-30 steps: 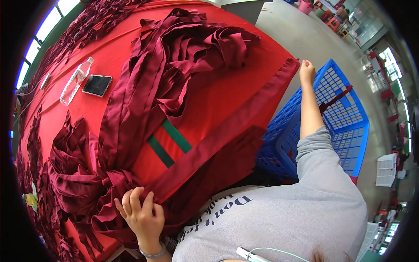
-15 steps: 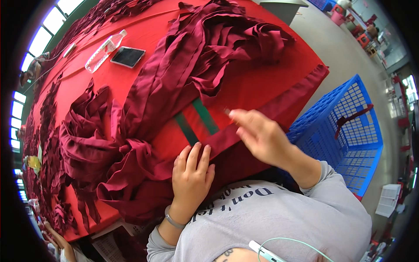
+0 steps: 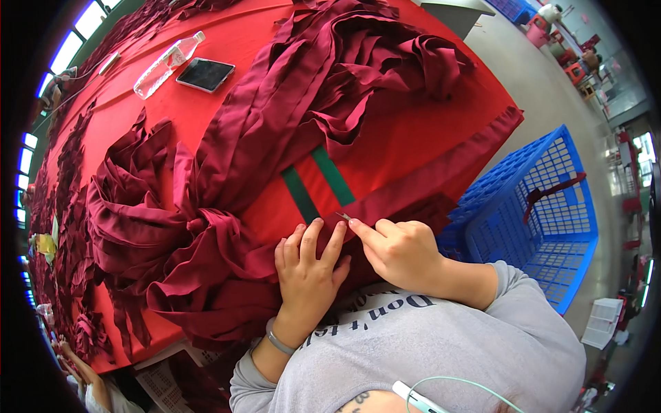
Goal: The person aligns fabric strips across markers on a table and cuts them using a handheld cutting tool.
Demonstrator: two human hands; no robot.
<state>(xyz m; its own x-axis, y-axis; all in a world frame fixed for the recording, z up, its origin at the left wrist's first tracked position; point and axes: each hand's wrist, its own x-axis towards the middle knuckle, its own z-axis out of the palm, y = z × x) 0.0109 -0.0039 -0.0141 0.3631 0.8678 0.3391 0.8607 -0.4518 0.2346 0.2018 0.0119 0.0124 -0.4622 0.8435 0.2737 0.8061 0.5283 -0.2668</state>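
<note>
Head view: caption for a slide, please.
Left hand rests on a maroon strip; right hand pinches a small slim tool.

I have two hands at the frame's centre, my left hand and my right hand, with one small pointed tool in the right. I count two green strips above them, one phone and one clear bottle at upper left, one bracelet on my left wrist, and one large blue basket at right.
</note>
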